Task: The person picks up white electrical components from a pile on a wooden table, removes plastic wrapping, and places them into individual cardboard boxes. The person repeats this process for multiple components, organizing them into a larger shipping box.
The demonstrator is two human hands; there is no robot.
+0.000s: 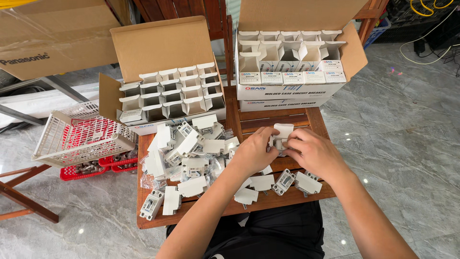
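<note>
Both hands close on one white breaker (280,136), held just above the slatted wooden worktop (268,204) near its middle rear. The left hand (254,152) grips its left side with curled fingers; the right hand (314,153) wraps the right side, fingers folded over the front. The breaker is small, blocky, white plastic with a paler flat top; its lower body and face are hidden by the fingers. A heap of like breakers (189,153) lies to the left on the worktop, partly in clear wrap. Two open cartons (167,91) of small boxes stand behind. A white basket (79,134) sits tilted at left, its contents hard to make out.
</note>
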